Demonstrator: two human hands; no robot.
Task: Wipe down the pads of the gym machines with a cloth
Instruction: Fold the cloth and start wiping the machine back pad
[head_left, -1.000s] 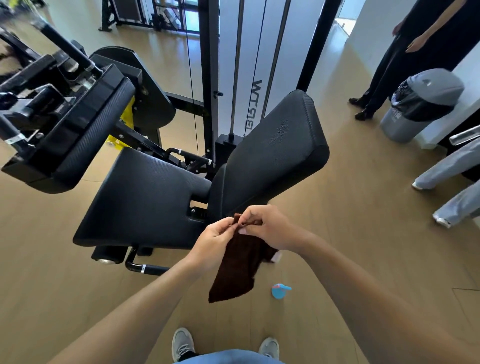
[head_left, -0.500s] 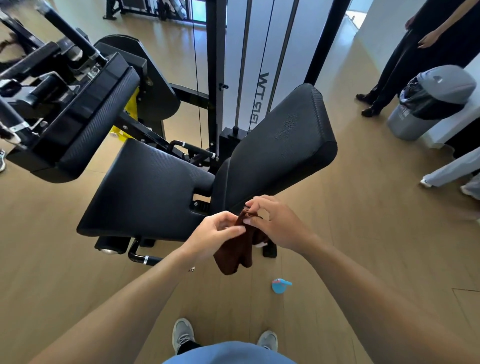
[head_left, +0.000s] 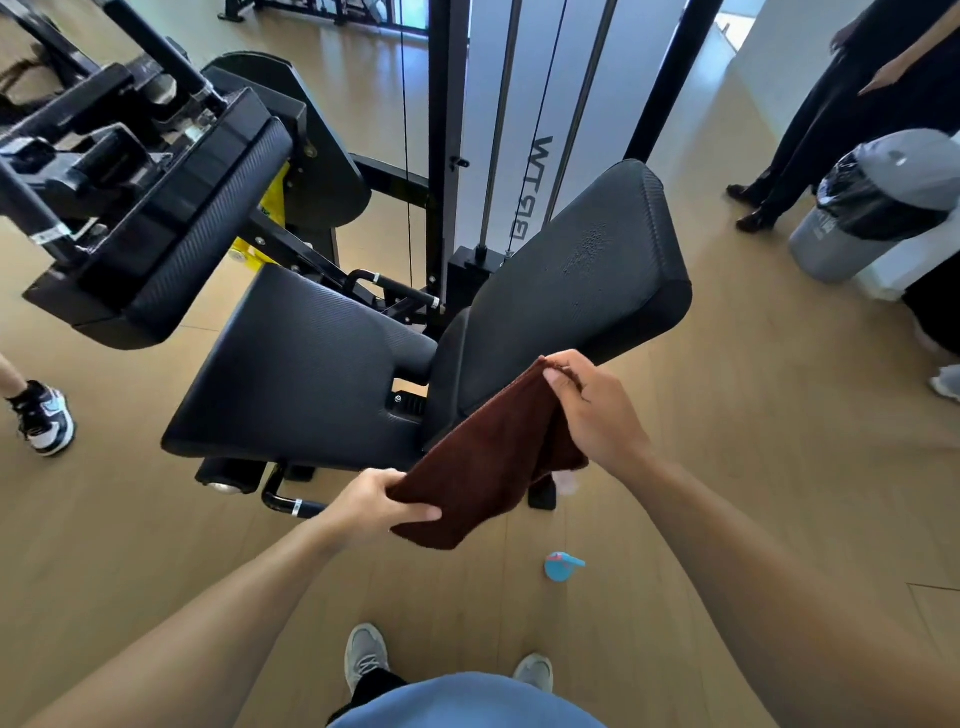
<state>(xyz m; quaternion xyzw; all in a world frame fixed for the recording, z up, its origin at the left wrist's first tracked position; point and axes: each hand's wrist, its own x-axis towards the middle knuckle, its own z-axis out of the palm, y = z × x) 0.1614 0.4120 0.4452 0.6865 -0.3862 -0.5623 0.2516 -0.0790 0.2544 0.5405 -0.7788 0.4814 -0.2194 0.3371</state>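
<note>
Brown cloth (head_left: 488, 467) stretched in the air between both hands, in front of the back pad (head_left: 582, 291), covering its lower corner. Left hand (head_left: 374, 506) pinches the near corner; right hand (head_left: 597, 410) grips the far edge, fingertips hidden in the fold. Seat pad (head_left: 301, 374) left of it, chest pad (head_left: 208, 223) further left. Small blue object (head_left: 561, 565) on the floor, hard to identify. Grey bin (head_left: 878, 208) far right, cut off.
</note>
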